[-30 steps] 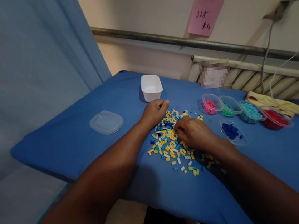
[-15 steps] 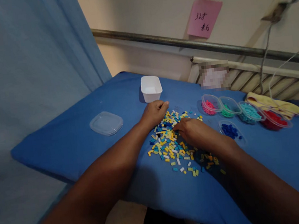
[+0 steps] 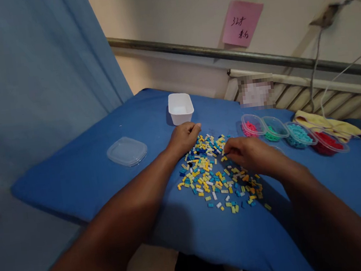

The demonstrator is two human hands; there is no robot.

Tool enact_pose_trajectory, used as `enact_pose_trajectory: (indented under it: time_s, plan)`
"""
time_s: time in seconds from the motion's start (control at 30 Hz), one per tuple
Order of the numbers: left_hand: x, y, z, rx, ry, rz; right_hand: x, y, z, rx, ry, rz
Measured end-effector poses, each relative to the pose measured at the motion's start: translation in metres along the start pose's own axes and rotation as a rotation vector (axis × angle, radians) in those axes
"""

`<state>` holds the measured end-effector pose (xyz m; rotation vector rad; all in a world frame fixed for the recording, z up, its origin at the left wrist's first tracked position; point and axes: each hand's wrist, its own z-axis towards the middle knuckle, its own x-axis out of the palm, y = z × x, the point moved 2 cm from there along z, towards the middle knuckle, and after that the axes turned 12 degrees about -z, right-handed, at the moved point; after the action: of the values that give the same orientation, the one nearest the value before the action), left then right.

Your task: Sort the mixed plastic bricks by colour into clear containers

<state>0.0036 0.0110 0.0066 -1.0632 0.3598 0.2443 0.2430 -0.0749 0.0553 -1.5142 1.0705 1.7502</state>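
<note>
A loose pile of small toy building bricks (image 3: 206,174) in yellow, white, teal and dark blue lies spread over the blue cloth. At its far left edge rests my left hand (image 3: 185,136), fingers curled closed; whatever is inside them is hidden. My right hand (image 3: 246,152) is over the pile's right side with its fingertips pinched together close to some yellow bricks. I cannot make out what sits in that pinch. Just beyond my left hand stands a white plastic tub (image 3: 180,109).
Clear tubs of sorted bricks line the right: pink (image 3: 251,126), green (image 3: 274,129), turquoise (image 3: 299,135) and red (image 3: 328,142). A yellow cloth (image 3: 329,123) lies behind them. To the left is a clear lid (image 3: 126,151). A blue curtain (image 3: 37,82) hangs at far left.
My right hand has moved right, away from the middle of the pile, uncovering bricks there and now hiding the tub of dark blue bricks. My left hand stays about where it was.
</note>
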Motion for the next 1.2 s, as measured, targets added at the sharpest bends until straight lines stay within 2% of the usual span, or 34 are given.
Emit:
enact_pose_trajectory:
  time_s: [0.13, 0.27, 0.37, 0.47, 0.6, 0.73, 0.9, 1.03, 1.2]
  plan:
    - [0.0, 0.0, 0.0, -0.019, 0.007, 0.009, -0.012, -0.043, -0.045, 0.178, -0.076, 0.017]
    - [-0.003, -0.006, 0.001, 0.036, 0.063, 0.083, -0.001, -0.087, -0.091, 0.371, -0.235, -0.023]
    - [-0.009, -0.016, -0.001, 0.082, 0.203, 0.14, 0.014, -0.112, -0.108, 0.449, -0.271, -0.059]
    - [-0.017, -0.028, -0.007, 0.074, 0.386, 0.214, 0.023, -0.123, -0.111, 0.434, -0.311, -0.108]
    - [-0.022, -0.041, -0.015, 0.098, 0.564, 0.288, 0.018, -0.117, -0.109, 0.392, -0.498, -0.154]
    - [-0.017, -0.047, -0.02, 0.146, 0.65, 0.372, 0.012, -0.091, -0.103, 0.323, -0.639, -0.152]
    - [-0.013, -0.054, -0.022, 0.159, 0.696, 0.495, 0.019, -0.059, -0.09, 0.184, -0.576, -0.064]
    - [-0.013, -0.056, -0.024, 0.144, 0.718, 0.538, 0.024, -0.048, -0.086, 0.109, -0.529, -0.008]
    - [-0.015, -0.053, -0.024, 0.115, 0.654, 0.439, 0.024, -0.036, -0.085, 0.062, -0.517, 0.054]
